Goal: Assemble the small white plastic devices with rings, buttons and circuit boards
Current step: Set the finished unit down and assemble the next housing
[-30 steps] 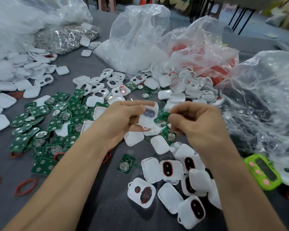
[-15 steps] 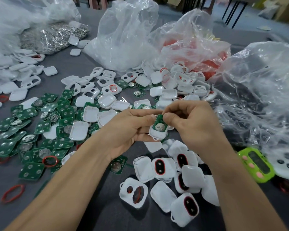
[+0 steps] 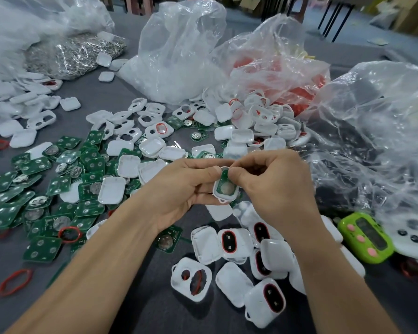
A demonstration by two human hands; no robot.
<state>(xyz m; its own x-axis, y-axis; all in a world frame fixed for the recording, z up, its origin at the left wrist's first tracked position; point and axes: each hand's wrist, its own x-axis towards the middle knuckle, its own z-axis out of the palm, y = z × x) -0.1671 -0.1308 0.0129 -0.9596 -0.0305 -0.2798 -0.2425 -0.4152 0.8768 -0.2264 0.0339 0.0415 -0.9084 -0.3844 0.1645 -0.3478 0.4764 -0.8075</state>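
The left hand [image 3: 179,189] grips one white shell [image 3: 223,200] by its side, fingers curled beneath and thumb on the upper rim; the right hand [image 3: 275,186] pinches the upper end of the green circuit board [image 3: 225,186] that lies inside the shell, coin cell facing up; both hands hold the unit above the grey table [image 3: 121,92]. The board appears seated, though the thumbs cover its upper end, so full seating cannot be confirmed. Judged status for this unit: board insertion nearly complete; the back cover is not yet fitted. Nearer the person than the shell lie closed units [image 3: 266,302] with red-ringed black buttons, which count as finished work, and one open front shell [image 3: 191,278] without a board. Left of the shell lie many loose boards [image 3: 46,189] and back covers [image 3: 128,165]; beyond the shell lie further empty housings [image 3: 241,136] and plastic bags [image 3: 179,51]; loose red rings [image 3: 15,282] lie near-left of the shell. The greater part of the stock remains to be assembled.
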